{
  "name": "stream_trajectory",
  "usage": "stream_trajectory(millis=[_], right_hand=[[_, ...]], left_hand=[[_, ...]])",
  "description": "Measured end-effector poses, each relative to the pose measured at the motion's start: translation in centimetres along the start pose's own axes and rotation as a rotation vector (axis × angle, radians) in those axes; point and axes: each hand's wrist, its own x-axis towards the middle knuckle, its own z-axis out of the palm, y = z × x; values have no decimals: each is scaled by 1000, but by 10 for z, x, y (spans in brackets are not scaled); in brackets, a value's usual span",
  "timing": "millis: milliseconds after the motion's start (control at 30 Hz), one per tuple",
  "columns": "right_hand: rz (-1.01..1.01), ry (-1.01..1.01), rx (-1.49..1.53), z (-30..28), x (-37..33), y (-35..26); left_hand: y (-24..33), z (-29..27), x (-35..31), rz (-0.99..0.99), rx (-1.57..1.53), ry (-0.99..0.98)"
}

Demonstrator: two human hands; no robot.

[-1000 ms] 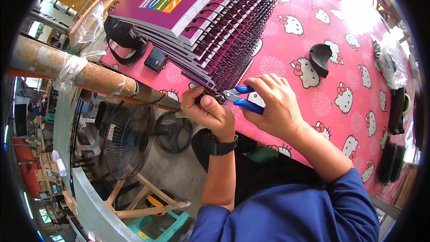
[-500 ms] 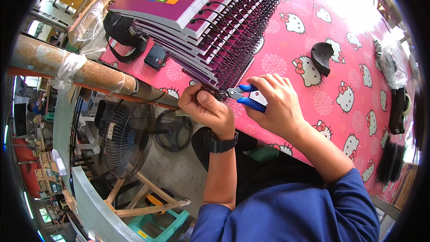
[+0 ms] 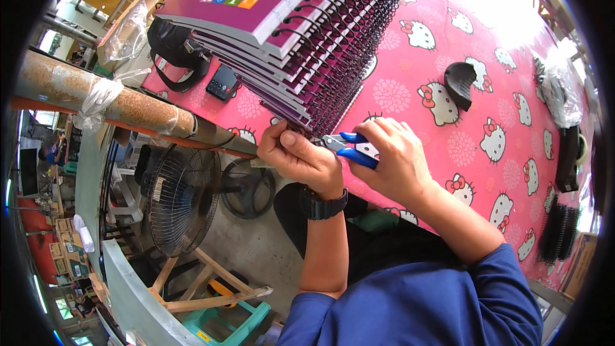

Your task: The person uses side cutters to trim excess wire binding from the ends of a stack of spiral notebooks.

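A tall stack of purple spiral-bound books (image 3: 211,9) with black coils leans over the table's left part. At its lowest corner my left hand (image 3: 304,159) is closed, thumb and curled fingers pinching the coil end of a spiral-bound book; the fingertips are partly hidden. My right hand (image 3: 398,160) grips blue-handled wire cutters (image 3: 359,157). Their metal jaws point left and meet the coil end beside my left fingers. Whether the jaws are fully closed is too small to tell.
A pink patterned cloth (image 3: 461,147) covers the table. On it are a curved black piece (image 3: 460,85), a phone-like black device (image 3: 222,82), a black bag (image 3: 176,48) and black coils (image 3: 559,234). Left of me are a rusty pipe (image 3: 147,106), a fan (image 3: 182,198) and a green stool (image 3: 230,323).
Both hands have shifted slightly: my left wrist moved to the right, and my right hand dropped a little. The cutters have lowered, with their handles now sloping more.
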Motion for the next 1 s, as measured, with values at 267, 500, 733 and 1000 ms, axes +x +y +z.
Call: stream_trajectory(millis=[267, 500, 733, 1000], right_hand=[[11, -43, -11, -5, 1, -7], [69, -30, -35, -7, -6, 0], [-6, 20, -64, -5, 2, -1], [126, -115, 62, -4, -4, 13]], left_hand=[[-5, -8, -5, 54, 74, -50], [1, -4, 6, -110, -46, -20], [6, -2, 8, -268, -147, 9], [3, -4, 9, -241, -124, 5]])
